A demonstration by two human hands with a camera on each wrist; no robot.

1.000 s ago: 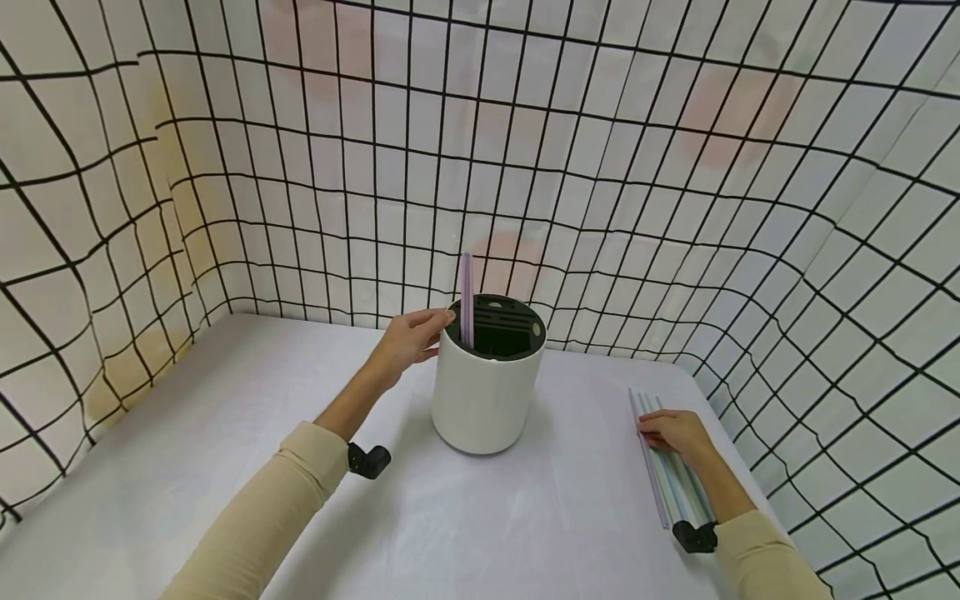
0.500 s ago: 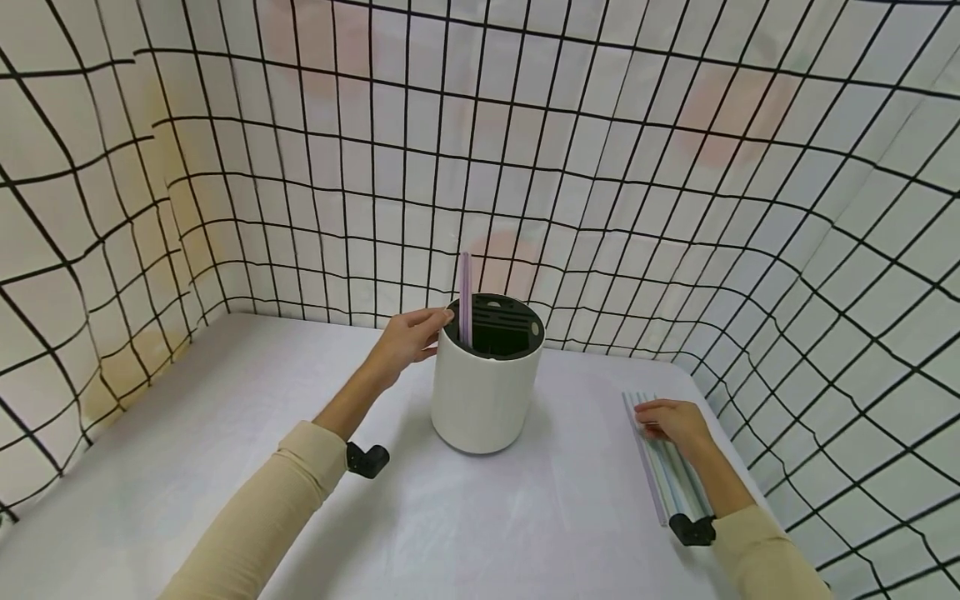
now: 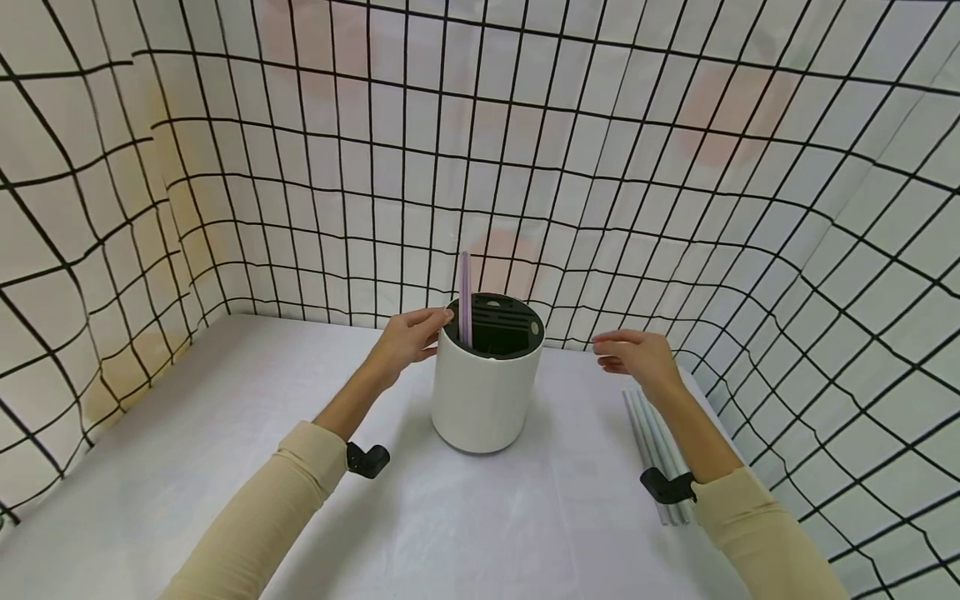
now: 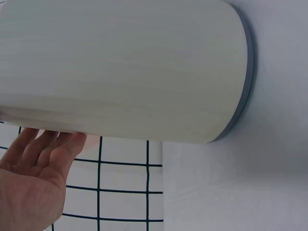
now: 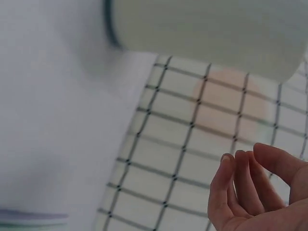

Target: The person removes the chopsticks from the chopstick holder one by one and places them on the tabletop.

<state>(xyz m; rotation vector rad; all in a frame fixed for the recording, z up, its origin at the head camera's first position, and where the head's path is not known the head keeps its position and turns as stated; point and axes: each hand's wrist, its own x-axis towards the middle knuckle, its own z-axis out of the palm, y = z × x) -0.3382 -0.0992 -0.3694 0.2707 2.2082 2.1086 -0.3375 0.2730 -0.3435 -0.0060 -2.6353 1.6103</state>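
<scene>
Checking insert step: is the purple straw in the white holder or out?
In. The purple straw stands upright in the black slotted top of the white cylindrical holder, its upper part sticking out above the rim.

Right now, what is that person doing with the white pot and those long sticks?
A person sits at a white table. Their left hand rests against the rim of a white pot, which has a dark slotted insert and one purple stick standing in it. Their right hand hovers empty in the air beside the pot, fingers loosely curled. Below that hand, a bundle of pale sticks lies flat on the table.
</scene>
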